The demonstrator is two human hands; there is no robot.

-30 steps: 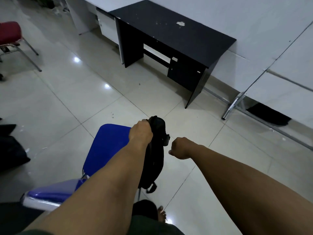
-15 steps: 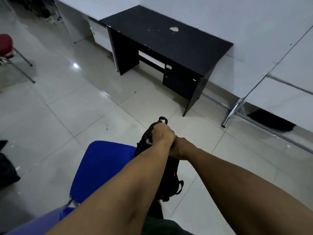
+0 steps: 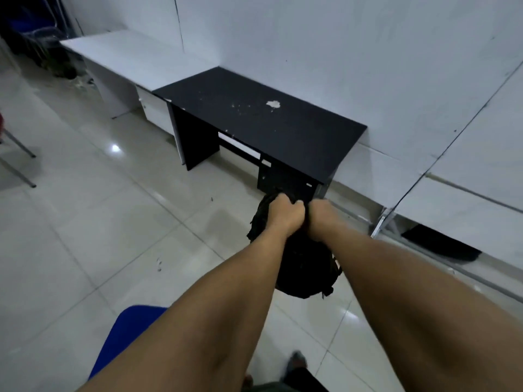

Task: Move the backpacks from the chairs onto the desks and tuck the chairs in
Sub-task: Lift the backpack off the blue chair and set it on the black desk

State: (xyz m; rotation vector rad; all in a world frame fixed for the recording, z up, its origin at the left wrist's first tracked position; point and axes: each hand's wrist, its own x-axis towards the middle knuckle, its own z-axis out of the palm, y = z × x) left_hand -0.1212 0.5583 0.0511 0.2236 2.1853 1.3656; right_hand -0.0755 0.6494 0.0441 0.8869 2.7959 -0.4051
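Both arms extended forward, hands side by side and touching at the top of a black backpack [image 3: 307,267]. Left hand [image 3: 284,212] is curled into a fist round the bag's top; fingers wrap dark fabric, though the exact part gripped (handle or fabric) is hidden under the knuckles. Right hand [image 3: 321,215] is likewise closed on the bag's top just beside the left; its fingertips are out of sight on the far side.

The backpack hangs below the two hands, off the floor, over the tiled floor [image 3: 113,236] in front of the near right corner of the black desk [image 3: 268,128]. The bag's upper part overlaps that corner in view; whether it touches the desk cannot be told. Most of the bag is masked by the forearms; surface detail is lost in the dark, save a strap end at lower right.

Blue chair [image 3: 127,338] at near left, only a part of its blue surface visible, the rest cut off by the left forearm and the frame edge. It stands well apart from the desk.

Black desk top carries a white chipped patch [image 3: 273,103] and pale flecks. A white desk [image 3: 127,56] abuts it at far left. Metal chair legs [image 3: 19,162] are cut off at the left edge. Toes [image 3: 295,360] are blurred at the bottom.
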